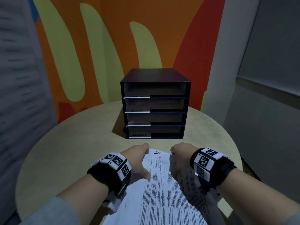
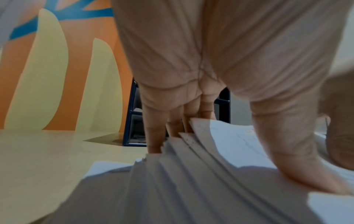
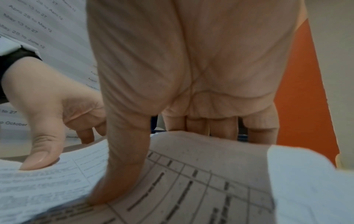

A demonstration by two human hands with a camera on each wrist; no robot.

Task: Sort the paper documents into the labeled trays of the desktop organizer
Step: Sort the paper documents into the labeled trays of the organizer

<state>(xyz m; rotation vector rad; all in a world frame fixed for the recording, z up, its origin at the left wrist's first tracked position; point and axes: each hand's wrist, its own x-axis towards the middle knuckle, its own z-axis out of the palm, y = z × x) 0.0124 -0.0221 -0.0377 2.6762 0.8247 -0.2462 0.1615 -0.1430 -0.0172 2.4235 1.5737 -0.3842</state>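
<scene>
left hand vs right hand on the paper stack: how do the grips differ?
The left hand holds the stack of papers at its left edge, thumb flat on the top sheet; the right hand holds the right edge. The left takes many sheets, fingers under the far corner; the right lifts a curling upper sheet. Both thumbs press on top.

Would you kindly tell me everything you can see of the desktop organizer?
The organizer is a dark, box-shaped unit that looks like navy card or plastic. It stands upright at the far middle of the round table, its open front facing the person. Four trays are stacked inside, each with a white label strip at its front left; the writing is unreadable. Nothing touches it but the table.
</scene>
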